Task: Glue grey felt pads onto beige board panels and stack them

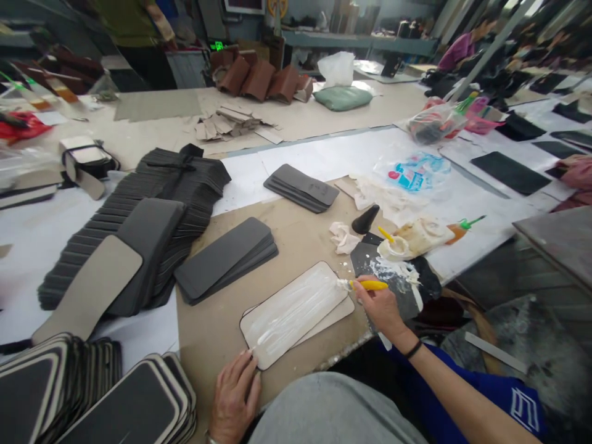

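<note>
- Panel [293, 311], pale and streaked with wet-looking white, lies flat on a brown board [210, 333] on the desk [259, 172], between the two hands and a little beyond the person's body.
- The left hand [235, 391] is at its near left corner, fingers loosely extended and close together, fingertips touching the edge.
- The right hand [379, 308] grips a yellow brush [374, 285] narrowly between thumb and fingers; the brush tip meets the panel's far right end.
- A second pale panel [342, 313] lies under the first, turned slightly and showing along its right side.
- Just past the right hand is a dark sheet [363, 256] smeared with white; the hand hides part of it. A cup [393, 248] of white paste stands there, a bottle [457, 232] with a green tip behind it.
- A black cone [365, 219] and crumpled tissue [343, 238] sit beyond the panel.
- Left of it, near, is a small stack of dark pads [226, 256]; farther left, a long leaning row of dark pieces [124, 228] fills the desk.
- Pale-edged dark panels [134, 401] are piled beside the left hand.
</note>
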A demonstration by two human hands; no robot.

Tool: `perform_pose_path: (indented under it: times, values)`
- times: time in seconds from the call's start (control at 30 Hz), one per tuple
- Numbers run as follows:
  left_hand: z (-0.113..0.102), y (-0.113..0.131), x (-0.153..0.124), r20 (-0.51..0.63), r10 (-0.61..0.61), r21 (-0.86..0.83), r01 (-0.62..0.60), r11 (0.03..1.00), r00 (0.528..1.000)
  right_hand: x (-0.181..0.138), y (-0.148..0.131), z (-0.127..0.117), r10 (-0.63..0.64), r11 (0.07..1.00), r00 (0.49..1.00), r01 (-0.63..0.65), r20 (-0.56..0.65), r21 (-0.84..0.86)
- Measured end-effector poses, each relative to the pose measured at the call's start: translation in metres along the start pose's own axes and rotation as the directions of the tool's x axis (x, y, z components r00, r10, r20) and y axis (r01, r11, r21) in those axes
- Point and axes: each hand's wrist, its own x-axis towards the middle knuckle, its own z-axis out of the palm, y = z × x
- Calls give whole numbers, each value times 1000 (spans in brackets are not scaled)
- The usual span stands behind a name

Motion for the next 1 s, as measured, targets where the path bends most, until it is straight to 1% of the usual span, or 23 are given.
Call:
perform_pose_path:
  times: [0.07, 0.13, 0.2, 0.27, 0.33, 0.37, 0.43, 0.5, 0.57, 0.6, 0.63, 0.67, 0.7, 0.77, 0.83, 0.9, 0.93, 1.0]
  values:
    - [-5, 5, 4, 10, -67, -29, 67, 997, 998, 13, -11, 0, -51, 998, 999, 50, -9, -26]
    - [-8, 11, 9, 1, -172, -60, 172, 983, 985, 28, -28, 10, -98, 994, 995, 98, 10, -40]
    - [-8, 14, 16, -41, -304, -84, 300, 950, 952, 48, -49, 26, -127, 992, 989, 129, 80, -16]
    - [-3, 10, 28, -111, -430, -105, 420, 901, 896, 71, -72, 49, -145, 989, 968, 138, 204, 47]
    - [3, -4, 47, -190, -546, -115, 534, 838, 816, 97, -96, 76, -166, 985, 933, 143, 318, 95]
    - [5, -15, 60, -233, -601, -116, 591, 798, 765, 110, -107, 91, -180, 983, 916, 159, 359, 88]
    - [9, -41, 88, -316, -697, -102, 707, 700, 644, 136, -126, 120, -197, 976, 888, 217, 414, -1]
    - [9, -67, 117, -358, -775, -59, 816, 575, 520, 157, -139, 148, -164, 950, 869, 267, 467, -161]
    - [7, -88, 139, -339, -852, 5, 906, 422, 399, 174, -145, 169, -112, 913, 854, 290, 508, -287]
    - [6, -96, 147, -305, -888, 38, 935, 351, 346, 180, -146, 177, -93, 900, 848, 295, 522, -320]
    - [6, -101, 152, -265, -914, 69, 952, 299, 306, 184, -147, 184, -82, 893, 843, 299, 532, -336]
    - [6, -103, 155, -230, -930, 99, 958, 269, 285, 186, -146, 188, -79, 888, 840, 303, 537, -344]
    - [7, -104, 157, -207, -937, 127, 957, 260, 281, 188, -146, 191, -81, 882, 841, 310, 535, -355]
    - [11, -103, 156, -198, -934, 171, 949, 266, 298, 186, -146, 193, -115, 851, 847, 354, 519, -389]
    - [14, -100, 154, -216, -926, 197, 943, 268, 309, 182, -149, 192, -205, 799, 841, 438, 500, -411]
    - [15, -100, 152, -222, -927, 202, 944, 260, 302, 175, -155, 190, -288, 762, 817, 511, 499, -397]
    - [15, -101, 152, -219, -929, 199, 946, 257, 299, 171, -158, 189, -301, 764, 808, 522, 506, -380]
    - [12, -102, 154, -215, -932, 180, 950, 256, 292, 163, -166, 184, -271, 808, 802, 490, 533, -326]
